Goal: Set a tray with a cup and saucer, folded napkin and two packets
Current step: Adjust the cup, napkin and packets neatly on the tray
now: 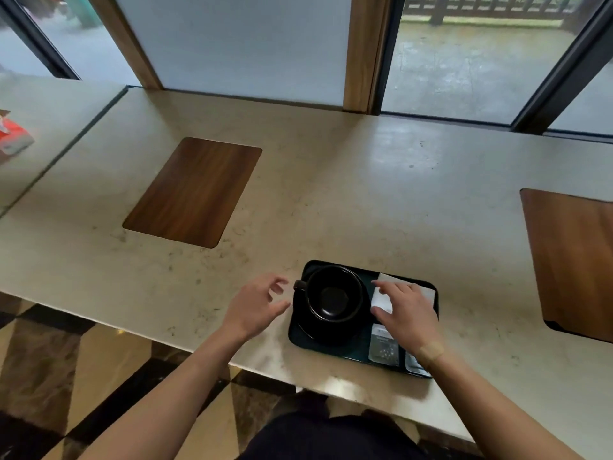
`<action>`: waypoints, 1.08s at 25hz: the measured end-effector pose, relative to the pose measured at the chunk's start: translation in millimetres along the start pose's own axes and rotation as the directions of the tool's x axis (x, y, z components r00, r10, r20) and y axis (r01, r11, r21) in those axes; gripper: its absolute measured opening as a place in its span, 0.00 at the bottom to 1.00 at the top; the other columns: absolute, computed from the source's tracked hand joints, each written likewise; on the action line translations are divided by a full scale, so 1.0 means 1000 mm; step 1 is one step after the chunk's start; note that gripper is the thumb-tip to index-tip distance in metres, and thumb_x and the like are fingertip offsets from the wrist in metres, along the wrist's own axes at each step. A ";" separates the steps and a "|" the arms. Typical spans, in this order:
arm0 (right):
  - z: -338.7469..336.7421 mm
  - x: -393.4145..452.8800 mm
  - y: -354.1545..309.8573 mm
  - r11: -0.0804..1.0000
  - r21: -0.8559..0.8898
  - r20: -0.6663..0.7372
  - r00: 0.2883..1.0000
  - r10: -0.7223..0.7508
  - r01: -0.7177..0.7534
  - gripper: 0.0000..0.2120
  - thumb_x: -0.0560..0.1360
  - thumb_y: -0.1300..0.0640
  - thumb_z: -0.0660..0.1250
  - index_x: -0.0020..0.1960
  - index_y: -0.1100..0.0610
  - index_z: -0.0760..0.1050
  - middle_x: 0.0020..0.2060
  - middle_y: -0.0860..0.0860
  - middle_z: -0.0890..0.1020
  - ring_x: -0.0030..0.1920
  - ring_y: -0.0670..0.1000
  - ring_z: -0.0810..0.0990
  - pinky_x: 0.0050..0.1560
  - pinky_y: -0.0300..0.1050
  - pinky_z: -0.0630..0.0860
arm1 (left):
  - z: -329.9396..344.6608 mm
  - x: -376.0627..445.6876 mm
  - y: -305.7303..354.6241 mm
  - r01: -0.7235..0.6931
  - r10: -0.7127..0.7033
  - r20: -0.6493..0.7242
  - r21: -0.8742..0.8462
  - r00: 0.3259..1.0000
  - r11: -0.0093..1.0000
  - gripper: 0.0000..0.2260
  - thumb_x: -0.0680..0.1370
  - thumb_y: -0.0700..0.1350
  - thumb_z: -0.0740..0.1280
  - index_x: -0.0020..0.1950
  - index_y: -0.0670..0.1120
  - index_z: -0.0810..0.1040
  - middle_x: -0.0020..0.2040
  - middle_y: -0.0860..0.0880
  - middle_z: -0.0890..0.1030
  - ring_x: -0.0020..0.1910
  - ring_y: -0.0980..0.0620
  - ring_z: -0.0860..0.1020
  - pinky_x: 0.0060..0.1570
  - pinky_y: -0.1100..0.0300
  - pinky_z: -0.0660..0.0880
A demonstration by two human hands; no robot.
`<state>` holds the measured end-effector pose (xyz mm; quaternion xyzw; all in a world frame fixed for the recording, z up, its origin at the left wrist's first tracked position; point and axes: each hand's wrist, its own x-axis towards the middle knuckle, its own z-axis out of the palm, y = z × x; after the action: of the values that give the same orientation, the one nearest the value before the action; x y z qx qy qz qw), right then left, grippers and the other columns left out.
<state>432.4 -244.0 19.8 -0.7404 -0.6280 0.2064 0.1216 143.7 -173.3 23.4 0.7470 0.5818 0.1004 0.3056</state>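
Observation:
A dark rectangular tray (pixel 365 272) lies near the front edge of the beige counter. On its left half a black cup (pixel 333 298) stands on a black saucer (pixel 300 322), handle pointing left. A white folded napkin (pixel 381 298) lies at the tray's far right, under the spread fingers of my right hand (pixel 406 315). Two packets lie at the tray's near right: one (pixel 384 348) in full view, the other (pixel 414 364) partly hidden by my right wrist. My left hand (pixel 255 307) hovers open just left of the tray, near the cup handle, holding nothing.
Two wooden inlays are set in the counter: one (pixel 194 192) at the far left, one (pixel 577 263) at the right edge. A red and white box (pixel 13 137) sits on the adjoining counter at far left. Windows run along the back.

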 end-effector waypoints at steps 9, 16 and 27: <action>0.013 0.011 -0.012 0.993 -0.057 0.084 0.990 0.111 -0.107 0.21 0.78 0.51 0.62 0.71 0.44 0.68 0.56 0.46 0.80 0.57 0.53 0.71 0.53 0.50 0.74 | 0.023 0.026 -0.013 0.074 -0.038 0.176 -0.203 0.984 0.976 0.15 0.71 0.49 0.74 0.56 0.57 0.75 0.42 0.58 0.81 0.37 0.64 0.78 0.34 0.71 0.69; 0.010 0.021 -0.015 0.992 -0.018 0.162 0.979 0.126 -0.125 0.27 0.76 0.55 0.65 0.72 0.41 0.63 0.53 0.46 0.80 0.56 0.52 0.72 0.49 0.49 0.74 | 0.024 0.033 -0.016 0.064 -0.017 0.191 -0.245 0.981 0.967 0.16 0.72 0.43 0.74 0.51 0.61 0.73 0.41 0.56 0.81 0.39 0.65 0.78 0.36 0.73 0.71; 0.019 -0.010 -0.030 0.975 0.005 0.141 0.966 0.219 -0.221 0.24 0.73 0.50 0.70 0.67 0.46 0.66 0.48 0.46 0.81 0.52 0.49 0.77 0.38 0.42 0.70 | 0.015 0.073 -0.009 0.021 0.027 0.252 -0.184 0.967 0.983 0.16 0.74 0.42 0.71 0.59 0.58 0.79 0.43 0.58 0.81 0.39 0.60 0.80 0.44 0.60 0.78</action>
<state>396.0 -249.6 17.8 -0.7880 -0.5468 0.2762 0.0613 165.6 -109.5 -8.7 0.7229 0.5250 0.0584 0.4454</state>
